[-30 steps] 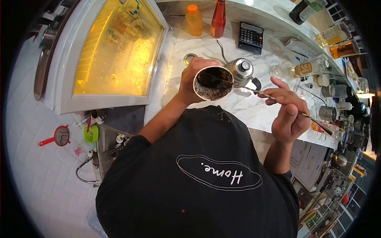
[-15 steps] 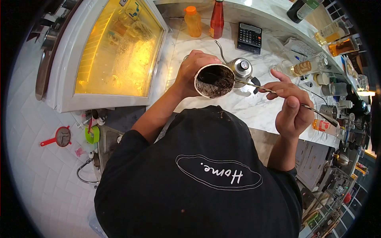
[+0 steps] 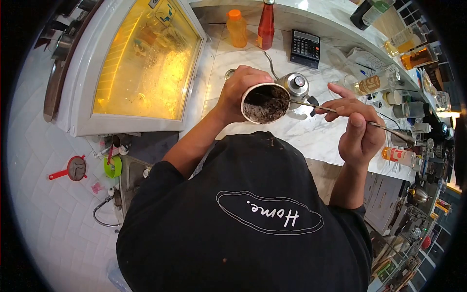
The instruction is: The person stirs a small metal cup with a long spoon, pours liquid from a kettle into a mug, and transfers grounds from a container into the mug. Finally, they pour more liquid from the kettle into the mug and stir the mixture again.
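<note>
My left hand (image 3: 239,92) is wrapped round a paper cup (image 3: 250,118), tilted so its mouth faces me. Dark brown, crumbly stuff (image 3: 266,108) coats the inside. Between the fingers and thumb of my right hand (image 3: 357,127) is a long twisted bar spoon (image 3: 302,103). Its far end reaches into the cup and is lost in the dark contents; the other end sticks out past my palm. Just behind the cup, a steel gooseneck kettle (image 3: 295,83) stands on the marble counter (image 3: 292,138).
A calculator (image 3: 305,48), a red bottle (image 3: 266,27) and an orange-capped bottle (image 3: 237,30) stand at the counter's back. Several glass bottles, one a labelled clear bottle (image 3: 377,82), line the right. A glass-door fridge (image 3: 146,68) is at left, near a sink (image 3: 134,177).
The cup and my left hand have shifted slightly right and down. The spoon's outer end has swung up a little, while my right hand stays almost in place.
</note>
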Demonstrator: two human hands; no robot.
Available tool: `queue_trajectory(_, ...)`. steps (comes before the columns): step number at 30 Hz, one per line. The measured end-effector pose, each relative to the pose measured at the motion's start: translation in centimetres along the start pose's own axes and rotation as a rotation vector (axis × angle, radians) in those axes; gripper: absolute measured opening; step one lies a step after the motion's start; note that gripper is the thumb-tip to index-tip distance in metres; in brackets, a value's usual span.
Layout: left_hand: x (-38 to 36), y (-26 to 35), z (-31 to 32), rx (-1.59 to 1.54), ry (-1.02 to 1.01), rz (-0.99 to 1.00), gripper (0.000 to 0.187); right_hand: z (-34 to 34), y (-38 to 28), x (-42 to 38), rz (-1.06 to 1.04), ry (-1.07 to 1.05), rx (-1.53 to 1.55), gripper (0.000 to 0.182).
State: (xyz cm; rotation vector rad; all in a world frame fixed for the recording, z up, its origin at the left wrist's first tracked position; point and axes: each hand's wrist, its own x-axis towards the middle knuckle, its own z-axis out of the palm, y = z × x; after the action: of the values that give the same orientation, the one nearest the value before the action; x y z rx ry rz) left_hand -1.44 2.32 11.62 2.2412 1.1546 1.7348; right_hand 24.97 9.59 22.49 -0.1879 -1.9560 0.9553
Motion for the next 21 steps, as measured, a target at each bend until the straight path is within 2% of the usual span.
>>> queue_trajectory(8, -0.8, -0.2, 0.6, -0.033, 0.168, -0.06, 0.074, 2.4, 1.5, -1.4, 0.108, 0.234, 0.108, 0.035)
queue_trajectory(15, -1.0, -0.5, 1.2, -0.031, 0.251, -0.034, 0.076, 4.2, 1.3, -2.4, 0.165, 0.383, 0.09, 0.036)
queue_trajectory(21, -1.0, -0.5, 2.0, 0.046, 0.332, -0.025, 0.082, 5.8, 1.1, -3.1, 0.246, 0.504, 0.191, 0.036)
